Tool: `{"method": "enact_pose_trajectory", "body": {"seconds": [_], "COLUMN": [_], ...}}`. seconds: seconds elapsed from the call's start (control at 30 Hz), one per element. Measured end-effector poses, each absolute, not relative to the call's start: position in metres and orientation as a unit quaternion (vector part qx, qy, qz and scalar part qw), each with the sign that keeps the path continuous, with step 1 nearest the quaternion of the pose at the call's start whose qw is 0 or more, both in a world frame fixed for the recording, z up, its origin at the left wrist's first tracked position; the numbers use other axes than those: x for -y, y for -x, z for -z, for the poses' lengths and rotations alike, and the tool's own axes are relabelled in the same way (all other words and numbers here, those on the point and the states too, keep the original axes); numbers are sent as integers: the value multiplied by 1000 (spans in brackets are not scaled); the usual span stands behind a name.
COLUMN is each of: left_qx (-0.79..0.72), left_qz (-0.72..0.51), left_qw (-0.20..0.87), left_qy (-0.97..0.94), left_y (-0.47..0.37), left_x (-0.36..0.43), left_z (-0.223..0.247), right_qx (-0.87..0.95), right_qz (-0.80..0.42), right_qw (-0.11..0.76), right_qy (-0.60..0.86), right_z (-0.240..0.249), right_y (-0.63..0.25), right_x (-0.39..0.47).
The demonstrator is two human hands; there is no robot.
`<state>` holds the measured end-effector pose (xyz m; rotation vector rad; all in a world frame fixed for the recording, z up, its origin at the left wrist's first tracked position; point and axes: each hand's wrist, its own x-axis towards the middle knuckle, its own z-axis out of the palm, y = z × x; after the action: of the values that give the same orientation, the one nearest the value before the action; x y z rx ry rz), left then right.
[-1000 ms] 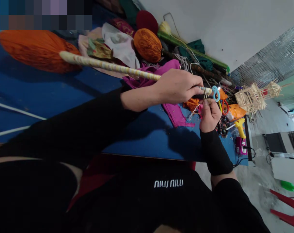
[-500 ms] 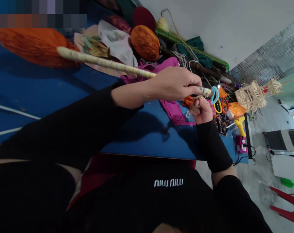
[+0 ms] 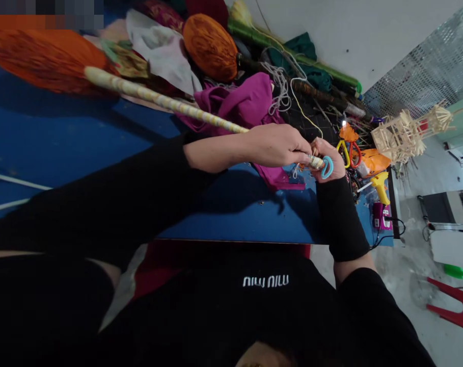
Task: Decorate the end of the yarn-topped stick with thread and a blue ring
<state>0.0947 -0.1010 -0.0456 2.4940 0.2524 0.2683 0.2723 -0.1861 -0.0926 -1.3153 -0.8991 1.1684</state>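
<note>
My left hand [image 3: 273,145] is closed around a long stick [image 3: 170,103] wrapped in pale yellow and white bands. The stick slants down to the right, and a light-blue loop [image 3: 326,167] sits at its near end. My right hand [image 3: 332,153] is at that same end, partly behind the stick, with its fingers curled close to the left fingertips. What the right fingers pinch is hidden. A thin cream cord [image 3: 305,114] runs from the back of the table down to the right hand. Magenta cloth [image 3: 250,97] lies behind the left hand.
Orange bundles [image 3: 210,47], grey cord [image 3: 279,84] and a green roll [image 3: 250,38] lie along the back of the blue table [image 3: 216,214]. At right are red-and-yellow-handled items [image 3: 349,154], a yellow glue gun [image 3: 380,187] and a stick-built tower [image 3: 401,135].
The stick's near end and blue loop have moved left and down. My right hand has shifted up and now sits behind the stick's end instead of below it.
</note>
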Motion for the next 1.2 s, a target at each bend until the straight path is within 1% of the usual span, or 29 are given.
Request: {"method": "enact_pose_trajectory", "body": {"seconds": [0.13,0.2,0.23,0.3,0.4,0.47,0.57,0.73,0.87,0.97,1.2], "left_qx": [-58,-66,-79,-114,-159,-178,-194,-197,-203,-203,-215], "left_qz": [-80,-69,-68,-67,-51,-44,-50,-94,-149,-187,-201], "left_qw": [330,320,308,275,234,218,208,206,195,192,205], "left_qy": [-939,-943,-946,-952,-958,-959,-957,-954,-948,-942,-934], "left_y": [-97,-98,-98,-98,-97,-96,-94,-94,-95,-95,-93], "left_x": [97,96,95,96,100,103,106,106,105,104,104], "left_z": [51,52,52,50,43,39,35,38,42,44,37], "right_qx": [381,404,425,497,618,665,689,683,665,660,640], "right_qz": [-487,-454,-420,-312,-115,-18,80,202,270,283,247], "right_qw": [566,567,567,554,499,469,442,393,335,295,301], "right_qy": [546,556,567,591,596,581,569,581,610,630,663], "right_z": [91,87,85,79,69,65,60,53,49,50,66], "right_y": [-266,-264,-264,-265,-268,-269,-268,-263,-253,-245,-236], "right_x": [189,190,191,194,201,206,213,225,236,240,236]}}
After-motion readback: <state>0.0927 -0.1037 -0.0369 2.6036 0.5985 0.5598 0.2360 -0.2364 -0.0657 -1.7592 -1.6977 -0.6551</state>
